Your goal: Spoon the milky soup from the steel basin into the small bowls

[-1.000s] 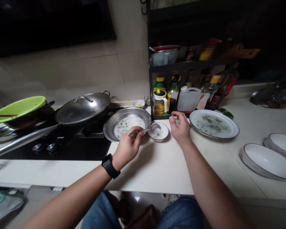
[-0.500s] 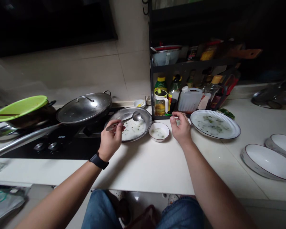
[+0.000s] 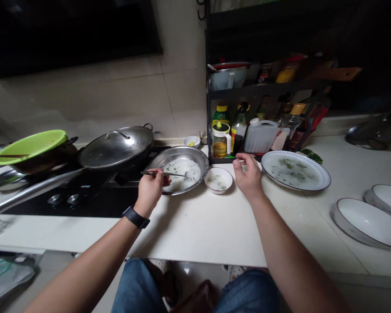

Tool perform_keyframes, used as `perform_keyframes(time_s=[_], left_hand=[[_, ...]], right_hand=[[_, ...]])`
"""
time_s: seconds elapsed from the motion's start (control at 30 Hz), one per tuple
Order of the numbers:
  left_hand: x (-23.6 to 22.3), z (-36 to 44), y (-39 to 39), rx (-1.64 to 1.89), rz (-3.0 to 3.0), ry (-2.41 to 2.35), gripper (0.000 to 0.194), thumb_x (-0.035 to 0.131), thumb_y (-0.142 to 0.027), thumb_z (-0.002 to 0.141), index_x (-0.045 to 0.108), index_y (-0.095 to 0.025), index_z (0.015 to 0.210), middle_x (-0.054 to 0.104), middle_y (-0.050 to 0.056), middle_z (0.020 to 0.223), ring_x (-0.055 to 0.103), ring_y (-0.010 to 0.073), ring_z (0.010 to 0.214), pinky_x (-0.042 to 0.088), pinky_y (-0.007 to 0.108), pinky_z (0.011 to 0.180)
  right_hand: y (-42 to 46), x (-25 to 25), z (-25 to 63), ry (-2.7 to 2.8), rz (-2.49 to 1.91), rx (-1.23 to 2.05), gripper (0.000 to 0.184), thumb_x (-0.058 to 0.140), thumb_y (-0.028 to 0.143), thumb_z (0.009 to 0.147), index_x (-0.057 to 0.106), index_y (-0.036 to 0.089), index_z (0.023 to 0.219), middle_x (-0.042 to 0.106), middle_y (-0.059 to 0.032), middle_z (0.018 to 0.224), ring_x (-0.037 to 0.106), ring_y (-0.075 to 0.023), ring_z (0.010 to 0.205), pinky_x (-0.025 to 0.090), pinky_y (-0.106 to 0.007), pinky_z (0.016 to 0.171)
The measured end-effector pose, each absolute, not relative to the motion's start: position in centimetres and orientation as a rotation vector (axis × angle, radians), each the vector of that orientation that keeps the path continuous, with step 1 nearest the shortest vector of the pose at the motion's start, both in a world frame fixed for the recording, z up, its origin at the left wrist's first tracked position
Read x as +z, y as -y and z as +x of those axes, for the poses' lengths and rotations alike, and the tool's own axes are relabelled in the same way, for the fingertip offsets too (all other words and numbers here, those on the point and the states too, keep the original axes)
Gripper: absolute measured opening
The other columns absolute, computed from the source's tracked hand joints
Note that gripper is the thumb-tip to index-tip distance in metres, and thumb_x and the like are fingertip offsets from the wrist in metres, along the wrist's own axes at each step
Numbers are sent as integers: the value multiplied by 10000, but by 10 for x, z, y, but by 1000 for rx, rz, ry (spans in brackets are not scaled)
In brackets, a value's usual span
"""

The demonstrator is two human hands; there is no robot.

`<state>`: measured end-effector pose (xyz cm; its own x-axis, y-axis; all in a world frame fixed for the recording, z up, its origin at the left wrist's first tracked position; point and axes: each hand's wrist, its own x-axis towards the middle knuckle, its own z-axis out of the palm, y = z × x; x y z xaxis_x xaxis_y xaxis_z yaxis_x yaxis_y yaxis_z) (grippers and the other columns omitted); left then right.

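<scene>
Pinching a steel spoon [image 3: 172, 174] in left hand [image 3: 150, 191], fingers [image 3: 161, 183] clamped on handle, tip in milky green-flecked porridge [image 3: 179, 182], steel basin [image 3: 202, 163] at 2 o'clock

two hands [image 3: 151, 191] [image 3: 247, 178], one spoon [image 3: 164, 174], two bowls [image 3: 195, 154] [image 3: 217, 182], three plates [image 3: 282, 156] [image 3: 366, 224] [image 3: 386, 195]
</scene>
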<state>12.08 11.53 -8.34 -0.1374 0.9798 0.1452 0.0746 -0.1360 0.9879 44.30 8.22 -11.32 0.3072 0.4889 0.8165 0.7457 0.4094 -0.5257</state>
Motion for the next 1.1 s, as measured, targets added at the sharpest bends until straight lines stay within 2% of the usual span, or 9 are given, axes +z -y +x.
perform_keyframes(time_s=[0.13, 0.63, 0.73, 0.97, 1.1], left_hand=[[-74, 121, -116, 1387, 1113, -1247, 255, 703, -330, 850, 552, -156, 957, 725, 66, 723, 740, 212, 617, 630, 365, 653], [-21, 141, -104, 1411, 1232, -1119, 220, 697, -312, 876, 568, -155, 959, 732, 67, 748, 765, 220, 692, 648, 364, 684], [-22, 154, -97, 1377, 1218, -1069, 227, 714, -307, 875, 570, -147, 947, 725, 69, 732, 762, 222, 679, 646, 364, 661], [-45, 182, -78, 1273, 1349, -1055, 344, 725, -447, 887, 577, -151, 982, 718, 56, 734, 745, 220, 634, 634, 355, 623], [-57, 185, -61, 1206, 1769, -1041, 236, 618, -413, 976, 615, -184, 1033, 733, 55, 760, 740, 208, 666, 606, 313, 624]], right_hand=[[-82, -113, 443, 1333, -1230, -238, 305, 568, 454, 996, 666, 193, 1119, 738, -148, 1117, 696, -276, 1012, 598, -439, 844], [-81, -111, 443, 1325, -1247, -232, 325, 549, 488, 997, 662, 206, 1113, 731, -145, 1124, 688, -275, 1010, 593, -447, 845], [-81, -109, 443, 1327, -1240, -229, 325, 547, 488, 1000, 659, 204, 1111, 729, -145, 1119, 685, -278, 1012, 591, -450, 843], [-80, -108, 443, 1316, -1233, -236, 318, 543, 490, 1003, 658, 213, 1109, 728, -138, 1110, 693, -277, 1006, 595, -444, 835], [-79, -107, 444, 1323, -1227, -242, 313, 551, 481, 1003, 658, 210, 1116, 731, -143, 1117, 696, -275, 1006, 599, -440, 829]])
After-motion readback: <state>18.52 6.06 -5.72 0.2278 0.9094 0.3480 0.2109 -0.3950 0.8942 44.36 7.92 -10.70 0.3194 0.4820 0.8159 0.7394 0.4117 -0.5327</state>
